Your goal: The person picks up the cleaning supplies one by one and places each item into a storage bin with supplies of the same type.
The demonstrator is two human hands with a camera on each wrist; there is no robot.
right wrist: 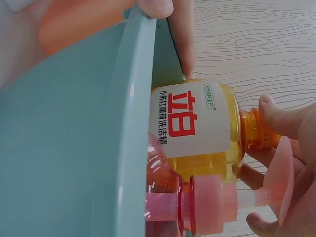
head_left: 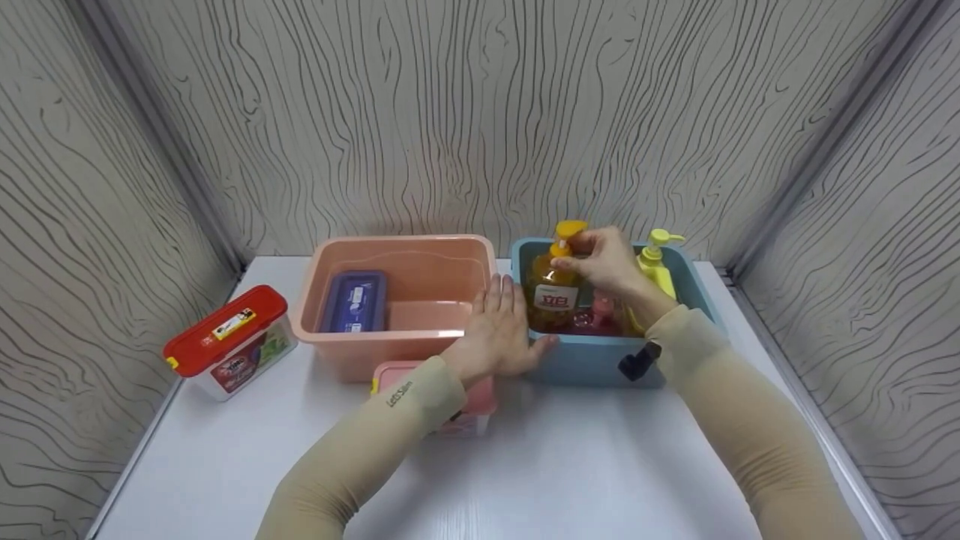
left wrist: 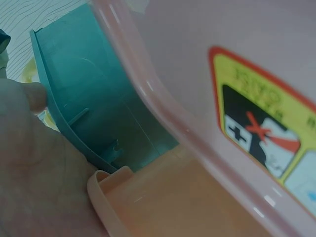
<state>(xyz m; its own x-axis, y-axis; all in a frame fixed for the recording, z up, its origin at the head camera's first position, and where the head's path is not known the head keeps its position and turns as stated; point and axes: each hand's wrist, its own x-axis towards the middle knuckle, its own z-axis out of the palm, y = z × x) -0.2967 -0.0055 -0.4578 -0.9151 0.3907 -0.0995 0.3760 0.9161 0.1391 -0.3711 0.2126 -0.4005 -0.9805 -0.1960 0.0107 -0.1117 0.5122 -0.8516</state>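
Observation:
My right hand (head_left: 607,259) holds a dish soap bottle (head_left: 555,296) by its orange pump neck, thumb and fingers around the collar (right wrist: 256,129) in the right wrist view. The amber bottle stands upright at the left end of the blue bin (head_left: 592,340). Beside it in the bin are a pink pump bottle (right wrist: 210,203) and a yellow pump bottle (head_left: 654,274), partly hidden by my right arm. Fingers extended, my left hand (head_left: 499,334) rests over the blue bin's left rim, next to the peach bin (head_left: 382,341).
A purple-lidded box (head_left: 358,301) lies inside the peach bin. A red-lidded tub (head_left: 232,330) stands tilted in view at the left. Under my left forearm sits a pink-lidded container (head_left: 394,370), its warning label (left wrist: 266,123) large in the left wrist view. Patterned walls (head_left: 480,112) enclose the table.

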